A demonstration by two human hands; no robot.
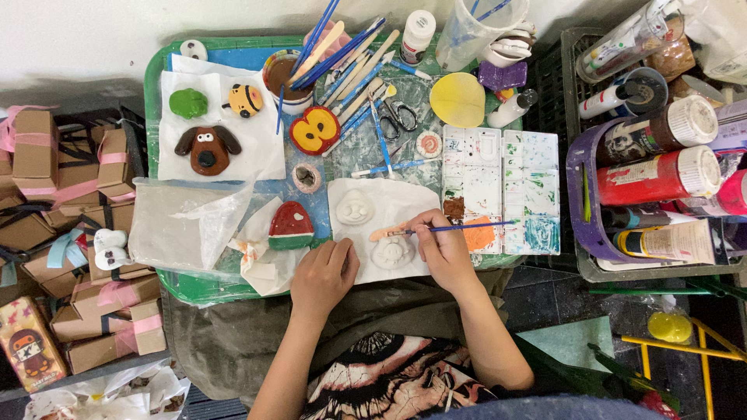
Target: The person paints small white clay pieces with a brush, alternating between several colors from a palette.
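Plaster face figure (391,253) lies unpainted on white paper (416,204) at the green tray's (156,85) near edge. Right hand (443,247) curls over it, fingers pinched on a blue-handled brush (455,228) lying level toward the paint palette (502,187). Left hand (325,276) rests just beside the figure, fingers bent loosely, gripping nothing.

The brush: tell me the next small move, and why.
Probably lower the brush tip onto the white clay face. The right hand holds it just above the unpainted piece, and the left hand steadies the paper beside it.
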